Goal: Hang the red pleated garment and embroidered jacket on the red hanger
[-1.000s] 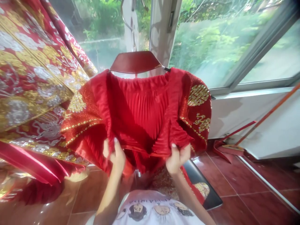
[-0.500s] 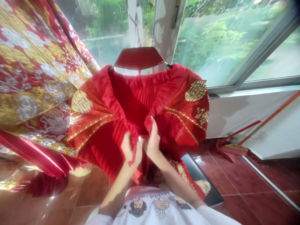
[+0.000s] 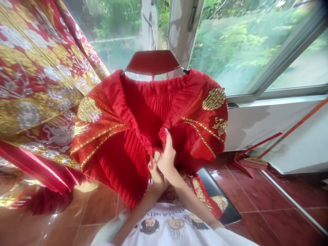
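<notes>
A red pleated skirt (image 3: 120,147) with gold embroidery hangs from a red hanger (image 3: 153,62) in front of the window. Its waistband edges are drawn together at the middle. My right hand (image 3: 167,155) pinches the right edge of the waistband, thumb up against the cloth. My left hand (image 3: 155,174) sits just below and left of it, fingers closed on the left edge and a thin red tie. The two hands touch each other.
A large red and gold embroidered garment (image 3: 33,85) hangs at the left. A window (image 3: 230,44) with greenery beyond fills the back. A dark flat case (image 3: 217,201) lies on the red tiled floor (image 3: 269,212). A red-handled mop (image 3: 258,155) leans at the right wall.
My hands, spread apart on the skirt's lower edge a second ago, have come together at the middle, closing the waistband. My left hand has since slid right, under my right hand.
</notes>
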The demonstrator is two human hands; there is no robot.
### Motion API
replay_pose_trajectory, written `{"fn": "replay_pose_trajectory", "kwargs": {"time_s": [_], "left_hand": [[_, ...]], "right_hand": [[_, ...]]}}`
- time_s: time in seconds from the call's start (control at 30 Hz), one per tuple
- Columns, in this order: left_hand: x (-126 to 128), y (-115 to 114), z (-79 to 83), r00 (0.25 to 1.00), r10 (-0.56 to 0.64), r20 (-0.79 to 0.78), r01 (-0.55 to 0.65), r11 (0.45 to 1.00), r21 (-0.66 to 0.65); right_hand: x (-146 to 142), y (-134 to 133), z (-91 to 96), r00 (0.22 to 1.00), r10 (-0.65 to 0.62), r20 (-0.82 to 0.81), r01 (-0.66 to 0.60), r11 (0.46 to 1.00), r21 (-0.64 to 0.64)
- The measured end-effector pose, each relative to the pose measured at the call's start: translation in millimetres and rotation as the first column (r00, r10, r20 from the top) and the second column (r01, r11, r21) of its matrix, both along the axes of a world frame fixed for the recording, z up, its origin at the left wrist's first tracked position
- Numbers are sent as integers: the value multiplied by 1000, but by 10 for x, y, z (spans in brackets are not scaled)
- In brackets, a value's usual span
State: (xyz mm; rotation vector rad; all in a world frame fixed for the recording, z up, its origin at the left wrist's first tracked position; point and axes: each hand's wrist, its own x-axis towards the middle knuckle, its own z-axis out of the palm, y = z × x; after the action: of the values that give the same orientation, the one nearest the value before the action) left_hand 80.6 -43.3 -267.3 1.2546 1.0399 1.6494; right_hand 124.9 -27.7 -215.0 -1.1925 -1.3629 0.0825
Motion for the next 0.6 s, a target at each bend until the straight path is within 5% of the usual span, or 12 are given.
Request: {"fn": "replay_pose_trajectory", "kwargs": {"time_s": [0.23,0.6], "left_hand": [[-227,114,-34,976,-30,-217,51,994,95],[-283,175,-122,949,-229,-217,222,973,-56]], "right_hand": [[42,13,53,999,48,1,-48,998,-49],[38,-24,85,999,35,-13,-36,997,-67]]}}
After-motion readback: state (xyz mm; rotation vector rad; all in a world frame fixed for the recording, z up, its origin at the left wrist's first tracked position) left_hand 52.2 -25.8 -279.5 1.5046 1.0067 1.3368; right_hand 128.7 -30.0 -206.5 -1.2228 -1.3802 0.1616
